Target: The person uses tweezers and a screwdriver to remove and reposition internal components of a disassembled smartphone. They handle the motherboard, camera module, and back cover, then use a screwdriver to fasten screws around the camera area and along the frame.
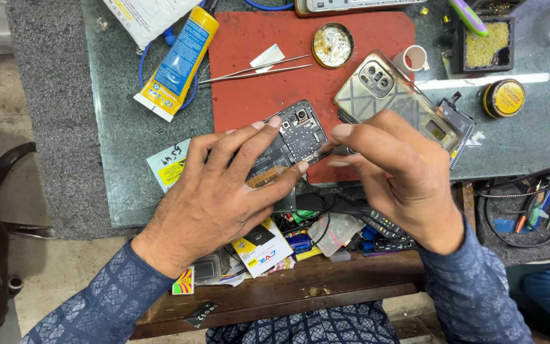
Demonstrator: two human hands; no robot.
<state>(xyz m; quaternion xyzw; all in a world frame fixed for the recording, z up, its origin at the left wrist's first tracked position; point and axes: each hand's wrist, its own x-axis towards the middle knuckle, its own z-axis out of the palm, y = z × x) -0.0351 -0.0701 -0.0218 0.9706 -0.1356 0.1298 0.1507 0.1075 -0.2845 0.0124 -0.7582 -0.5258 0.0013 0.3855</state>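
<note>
The left hand [214, 194] pins the opened phone [294, 137] by its edges; right-hand fingers [345, 130] pinch a thin tool [327, 151]. The bare board looks fragile.

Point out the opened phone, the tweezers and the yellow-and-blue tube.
opened phone [300, 130]: head view, exposed circuit board.
tweezers [256, 70]: head view, mid-length of arms.
yellow-and-blue tube [179, 60]: head view, blue label.
</note>
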